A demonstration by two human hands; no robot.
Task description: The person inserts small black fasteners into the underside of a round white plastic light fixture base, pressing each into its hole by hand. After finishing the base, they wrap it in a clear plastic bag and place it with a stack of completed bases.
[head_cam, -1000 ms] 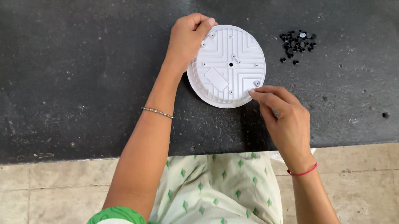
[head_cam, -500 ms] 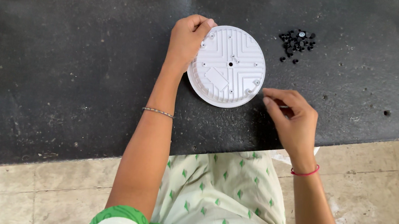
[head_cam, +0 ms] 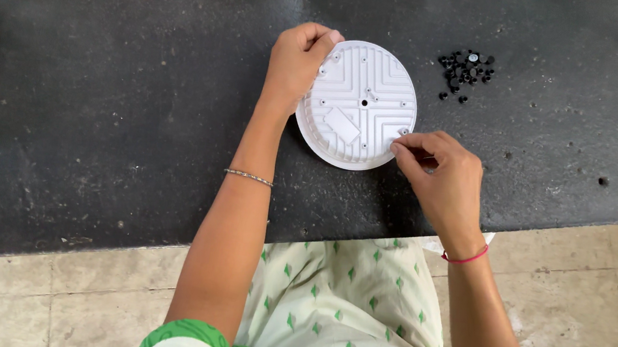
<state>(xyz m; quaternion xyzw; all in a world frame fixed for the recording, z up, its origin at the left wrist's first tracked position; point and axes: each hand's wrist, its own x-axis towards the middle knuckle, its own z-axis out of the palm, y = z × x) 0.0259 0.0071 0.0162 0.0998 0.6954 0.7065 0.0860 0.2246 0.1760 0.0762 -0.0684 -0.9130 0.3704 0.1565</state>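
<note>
Head view: left hand (head_cam: 298, 59) grips the white disc (head_cam: 358, 104) on the bench (head_cam: 97, 90), right hand (head_cam: 436, 178) pinched at its rim, where a tiny piece could slip and roll off.

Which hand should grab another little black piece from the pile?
Probably the right hand: the black pieces lie on its side. The left hand is holding the white round plate.
</note>
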